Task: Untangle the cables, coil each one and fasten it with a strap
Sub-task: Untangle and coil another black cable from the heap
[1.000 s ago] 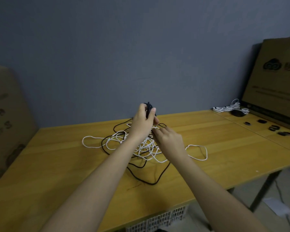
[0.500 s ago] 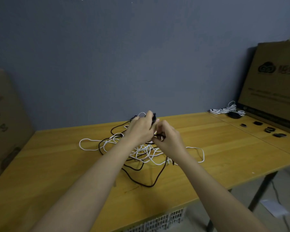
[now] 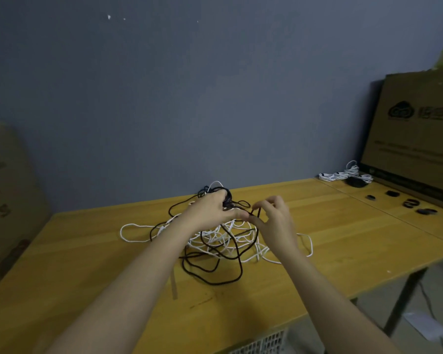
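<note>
Left hand [image 3: 210,209] grips a small bundle of black cable [image 3: 226,198] already wound into loops, its fingers curled round the turns and lifted a little above the heap. Right hand [image 3: 275,217] sits just beside it, thumb and forefinger pinching the same black strand where it leaves the bundle, the other fingers loosely raised. From there the black cable drops into the tangle [image 3: 223,241] on the table [image 3: 343,238], where it crosses over and under several white cables [image 3: 128,229] (how many, I cannot tell) before sweeping out in a wide loop toward the near edge.

By my reading the step in hand is coiling the black cable while it is still partly caught, so untangling and coiling run together. The next move likely calls for drawing more slack through the right fingertips and laying another turn on the bundle; a hard pull could tighten the white loops round the black one, so the strand probably needs easing free first.

Further off, on the far right, lie a finished white bundle [image 3: 345,173] and several small dark straps [image 3: 411,203] beside a leaning cardboard box [image 3: 414,134].
</note>
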The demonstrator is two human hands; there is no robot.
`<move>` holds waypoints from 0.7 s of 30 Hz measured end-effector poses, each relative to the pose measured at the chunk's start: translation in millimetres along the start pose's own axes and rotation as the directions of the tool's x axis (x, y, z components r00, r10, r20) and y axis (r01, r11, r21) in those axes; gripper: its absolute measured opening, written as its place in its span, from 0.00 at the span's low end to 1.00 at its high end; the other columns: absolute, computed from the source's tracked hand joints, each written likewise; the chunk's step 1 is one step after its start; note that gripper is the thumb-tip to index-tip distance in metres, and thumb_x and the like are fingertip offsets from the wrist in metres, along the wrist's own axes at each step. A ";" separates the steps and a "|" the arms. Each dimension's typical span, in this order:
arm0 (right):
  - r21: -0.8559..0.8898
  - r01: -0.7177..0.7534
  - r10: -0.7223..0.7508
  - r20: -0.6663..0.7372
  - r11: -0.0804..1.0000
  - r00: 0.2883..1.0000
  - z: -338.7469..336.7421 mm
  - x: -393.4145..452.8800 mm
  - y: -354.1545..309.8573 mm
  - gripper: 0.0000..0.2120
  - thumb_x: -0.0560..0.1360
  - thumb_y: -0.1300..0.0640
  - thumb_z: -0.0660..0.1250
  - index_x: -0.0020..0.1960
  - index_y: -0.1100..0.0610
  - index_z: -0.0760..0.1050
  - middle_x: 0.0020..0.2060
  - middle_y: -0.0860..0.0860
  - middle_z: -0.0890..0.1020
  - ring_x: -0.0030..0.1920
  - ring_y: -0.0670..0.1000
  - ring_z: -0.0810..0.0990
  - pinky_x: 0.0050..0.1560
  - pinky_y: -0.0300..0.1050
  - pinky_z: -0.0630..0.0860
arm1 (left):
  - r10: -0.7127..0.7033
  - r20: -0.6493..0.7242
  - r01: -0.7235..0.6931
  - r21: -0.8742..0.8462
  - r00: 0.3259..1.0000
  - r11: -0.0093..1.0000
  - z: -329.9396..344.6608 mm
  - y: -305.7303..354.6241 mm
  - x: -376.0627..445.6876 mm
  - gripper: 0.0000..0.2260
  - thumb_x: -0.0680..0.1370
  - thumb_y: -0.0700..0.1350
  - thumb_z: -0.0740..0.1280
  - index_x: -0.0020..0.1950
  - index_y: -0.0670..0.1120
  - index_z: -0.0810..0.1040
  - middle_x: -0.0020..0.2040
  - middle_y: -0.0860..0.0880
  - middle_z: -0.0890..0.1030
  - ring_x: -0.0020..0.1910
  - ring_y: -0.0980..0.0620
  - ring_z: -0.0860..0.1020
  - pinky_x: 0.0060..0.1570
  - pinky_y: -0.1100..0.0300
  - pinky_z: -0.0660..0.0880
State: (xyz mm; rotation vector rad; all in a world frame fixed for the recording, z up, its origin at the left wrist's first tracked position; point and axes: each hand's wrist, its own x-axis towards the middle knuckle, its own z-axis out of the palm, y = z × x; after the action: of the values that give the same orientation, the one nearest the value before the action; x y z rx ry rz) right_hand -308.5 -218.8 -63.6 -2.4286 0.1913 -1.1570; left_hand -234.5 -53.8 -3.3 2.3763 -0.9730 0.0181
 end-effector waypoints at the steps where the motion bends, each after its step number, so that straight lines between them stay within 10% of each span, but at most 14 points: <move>1: 0.065 -0.015 0.012 0.051 0.998 0.999 -1.9 1.2 -0.7 0.15 0.69 0.51 0.75 0.53 0.56 0.80 0.45 0.47 0.74 0.41 0.45 0.71 0.39 0.39 0.67 | 0.003 0.023 -0.003 0.005 1.000 1.000 -0.6 -0.1 -0.7 0.24 0.72 0.66 0.66 0.44 0.45 0.70 0.38 0.49 0.73 0.35 0.52 0.71 0.35 0.56 0.65; 9: 0.212 -0.233 0.224 0.065 0.949 0.972 -23.4 5.8 25.6 0.15 0.72 0.57 0.73 0.58 0.54 0.80 0.39 0.47 0.80 0.41 0.47 0.78 0.41 0.33 0.72 | -0.089 -0.417 -0.006 -0.220 0.904 0.975 -34.2 -23.0 9.9 0.18 0.77 0.56 0.66 0.35 0.45 0.68 0.31 0.49 0.71 0.31 0.50 0.70 0.32 0.56 0.62; 14: -0.152 -0.147 0.175 0.195 0.977 0.965 -20.4 17.4 5.4 0.20 0.79 0.50 0.63 0.70 0.49 0.70 0.63 0.48 0.77 0.63 0.51 0.72 0.54 0.43 0.69 | -0.061 -0.473 -0.042 -0.204 0.879 0.978 -34.2 -5.8 15.8 0.20 0.78 0.55 0.65 0.34 0.47 0.62 0.30 0.50 0.66 0.30 0.49 0.67 0.30 0.56 0.60; 17: 0.098 -0.140 0.110 0.262 0.985 0.959 -19.3 25.9 -21.7 0.26 0.78 0.65 0.61 0.74 0.50 0.63 0.70 0.49 0.69 0.66 0.48 0.68 0.63 0.38 0.64 | -0.002 -0.469 -0.014 -0.029 0.883 0.999 -28.2 9.6 14.5 0.19 0.78 0.58 0.63 0.35 0.50 0.61 0.31 0.51 0.69 0.30 0.52 0.69 0.28 0.58 0.60; 21: 0.541 -0.332 0.087 0.428 0.773 0.900 -28.9 31.4 -48.4 0.24 0.78 0.67 0.58 0.72 0.55 0.64 0.65 0.49 0.75 0.50 0.35 0.75 0.43 0.25 0.71 | 0.062 -0.515 -0.027 0.076 0.855 0.997 -26.6 18.2 14.1 0.19 0.79 0.58 0.62 0.38 0.47 0.63 0.30 0.52 0.69 0.29 0.52 0.69 0.27 0.61 0.59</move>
State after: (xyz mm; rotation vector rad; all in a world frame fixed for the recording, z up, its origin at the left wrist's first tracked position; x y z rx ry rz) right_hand -313.5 -194.6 -3.9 -1.9282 -0.0278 -0.5059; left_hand -230.8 -59.8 31.2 2.2211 -0.7657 0.6854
